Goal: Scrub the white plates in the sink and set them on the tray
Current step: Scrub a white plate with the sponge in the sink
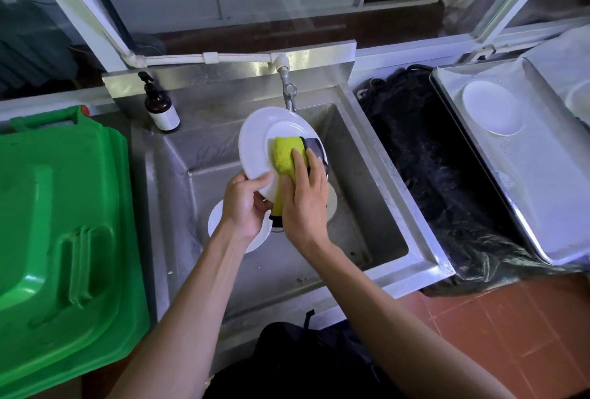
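Note:
A white plate [255, 140] is tilted up over the steel sink [376, 194]. My left hand [244, 204] grips its lower rim, thumb on the face. My right hand [305, 204] presses a yellow-green cloth [285, 154] with a grey edge flat against the plate's centre, fingers straight. Another white plate [217, 216] lies in the sink bottom under my hands, mostly hidden. On the metal tray [517, 181] at the right sits one white plate [491, 108]; a second one shows at the frame's right edge [579, 101].
The tap [289, 92] hangs just behind the held plate. A brown pump bottle [159, 106] stands on the sink's back left corner. A green bin lid [60, 220] fills the left. A black plastic bag [427, 162] lies between sink and tray.

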Action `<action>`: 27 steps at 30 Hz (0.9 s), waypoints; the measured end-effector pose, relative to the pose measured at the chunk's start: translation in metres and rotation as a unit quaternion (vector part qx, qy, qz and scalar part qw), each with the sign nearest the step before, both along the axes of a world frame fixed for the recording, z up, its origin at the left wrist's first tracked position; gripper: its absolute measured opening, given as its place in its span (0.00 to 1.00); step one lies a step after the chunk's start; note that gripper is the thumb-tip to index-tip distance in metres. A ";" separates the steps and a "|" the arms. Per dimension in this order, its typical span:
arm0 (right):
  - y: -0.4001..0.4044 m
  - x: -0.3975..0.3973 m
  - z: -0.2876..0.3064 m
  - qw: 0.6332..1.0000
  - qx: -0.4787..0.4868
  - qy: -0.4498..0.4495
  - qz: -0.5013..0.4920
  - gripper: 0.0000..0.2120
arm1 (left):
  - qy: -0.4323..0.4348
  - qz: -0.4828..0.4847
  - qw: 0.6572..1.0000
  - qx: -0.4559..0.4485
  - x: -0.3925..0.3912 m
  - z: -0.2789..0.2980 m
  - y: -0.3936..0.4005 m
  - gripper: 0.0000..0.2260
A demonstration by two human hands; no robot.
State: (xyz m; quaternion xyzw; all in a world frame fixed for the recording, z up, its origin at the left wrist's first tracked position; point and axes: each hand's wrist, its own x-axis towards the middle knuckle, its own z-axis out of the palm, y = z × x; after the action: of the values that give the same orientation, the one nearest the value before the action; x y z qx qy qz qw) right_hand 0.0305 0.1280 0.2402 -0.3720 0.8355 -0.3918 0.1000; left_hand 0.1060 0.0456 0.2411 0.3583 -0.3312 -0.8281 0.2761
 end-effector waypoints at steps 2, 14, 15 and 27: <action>0.004 0.005 -0.001 1.000 -0.003 0.013 0.018 0.22 | 0.005 0.016 1.000 0.009 -0.003 0.000 -0.002 0.12; 0.014 -0.012 -0.007 0.998 -0.002 0.003 -0.063 0.23 | 0.059 0.009 0.995 0.084 -0.021 -0.007 0.016 0.20; 0.015 -0.014 -0.008 0.997 0.003 -0.003 -0.072 0.23 | 0.059 0.003 0.995 0.085 -0.021 -0.009 0.016 0.20; 0.023 -0.070 -0.004 0.994 0.031 -0.025 -0.105 0.22 | 0.068 -0.086 0.991 0.073 -0.014 -0.033 0.018 0.17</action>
State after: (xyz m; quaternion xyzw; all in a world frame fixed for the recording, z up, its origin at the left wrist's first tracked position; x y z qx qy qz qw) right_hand -0.0397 0.1513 0.2362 -0.2689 0.8790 -0.3833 0.0908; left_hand 0.0916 0.0635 0.2083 0.2908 -0.2802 -0.8930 0.1984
